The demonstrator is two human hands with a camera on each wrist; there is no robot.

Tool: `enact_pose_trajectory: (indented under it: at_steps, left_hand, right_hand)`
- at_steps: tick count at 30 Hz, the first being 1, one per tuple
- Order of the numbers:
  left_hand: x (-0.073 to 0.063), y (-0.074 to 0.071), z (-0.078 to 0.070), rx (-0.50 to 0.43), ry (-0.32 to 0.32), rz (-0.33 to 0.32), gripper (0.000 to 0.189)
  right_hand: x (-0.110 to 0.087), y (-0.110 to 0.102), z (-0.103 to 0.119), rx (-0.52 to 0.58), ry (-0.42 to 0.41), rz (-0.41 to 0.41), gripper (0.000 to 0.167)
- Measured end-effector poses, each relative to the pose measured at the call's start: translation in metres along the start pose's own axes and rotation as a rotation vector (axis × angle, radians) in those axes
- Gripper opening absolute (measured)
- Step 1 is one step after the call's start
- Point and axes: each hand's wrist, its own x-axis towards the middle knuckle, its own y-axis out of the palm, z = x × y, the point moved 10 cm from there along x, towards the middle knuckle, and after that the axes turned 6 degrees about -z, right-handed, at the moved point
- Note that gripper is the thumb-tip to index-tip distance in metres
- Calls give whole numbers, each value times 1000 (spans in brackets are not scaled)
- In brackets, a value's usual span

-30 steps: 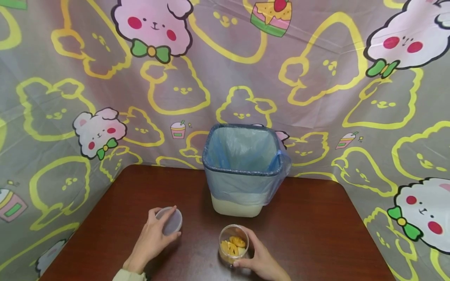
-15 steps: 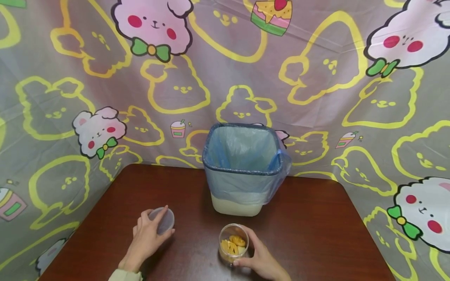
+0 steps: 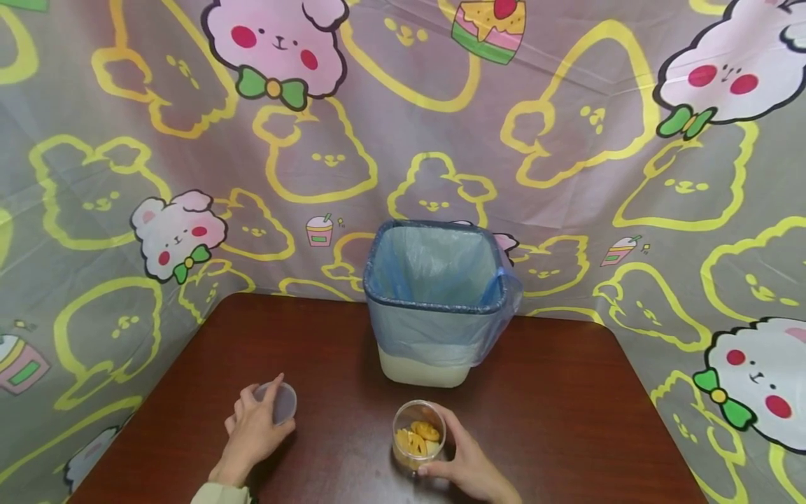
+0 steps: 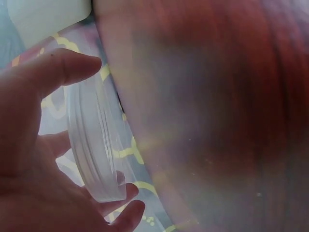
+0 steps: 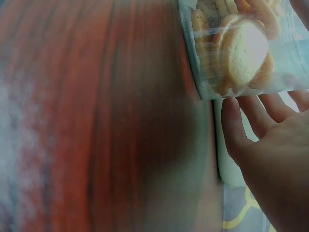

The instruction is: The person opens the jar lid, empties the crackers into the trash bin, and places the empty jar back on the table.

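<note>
On the left side of the table my left hand grips a round translucent lid by its rim. Seen edge-on in the left wrist view, the lid sits between thumb and fingers. My right hand holds a clear round jar from its right side, near the table's front. Its top is uncovered, and golden-brown biscuits show inside. A pale-faced biscuit presses close to the jar wall in the right wrist view.
Behind the jar stands a cream bin lined with a blue translucent bag. The dark reddish wooden table carries everything. A cartoon-printed cloth hangs around its back and sides.
My left hand has moved left with the lid, away from the jar. The right hand and the jar have stayed in place.
</note>
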Motion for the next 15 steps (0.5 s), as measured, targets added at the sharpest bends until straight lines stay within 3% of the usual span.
enact_pose_trajectory:
  at_steps: [4, 15]
  left_hand:
    - [1, 4, 7, -4, -37, 35, 89]
    - [3, 9, 20, -7, -100, 88, 89]
  right_hand:
    - [0, 0, -2, 0, 20, 2, 88]
    - [-1, 0, 3, 25, -27, 9, 86]
